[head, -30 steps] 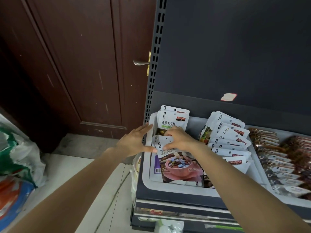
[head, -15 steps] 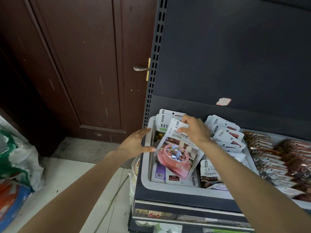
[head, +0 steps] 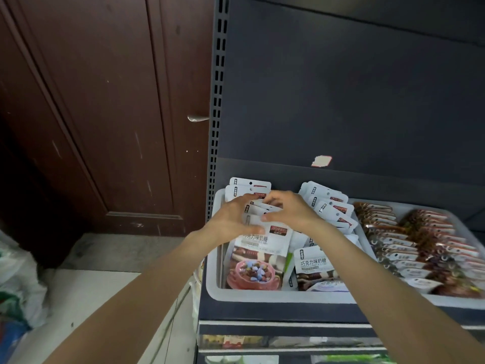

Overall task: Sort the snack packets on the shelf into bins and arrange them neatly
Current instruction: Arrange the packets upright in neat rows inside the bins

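white packets (head: 258, 232) stand in the bin (head: 262, 295) at 6 o'clock, left hand (head: 231, 219) flat against them, right hand (head: 291, 211) pinching tops; stacking step, next likely squaring the row.

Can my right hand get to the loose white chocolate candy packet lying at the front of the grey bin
Probably yes: the white packet lies uncovered below the right hand, inside the grey plastic bin, and nothing blocks it.
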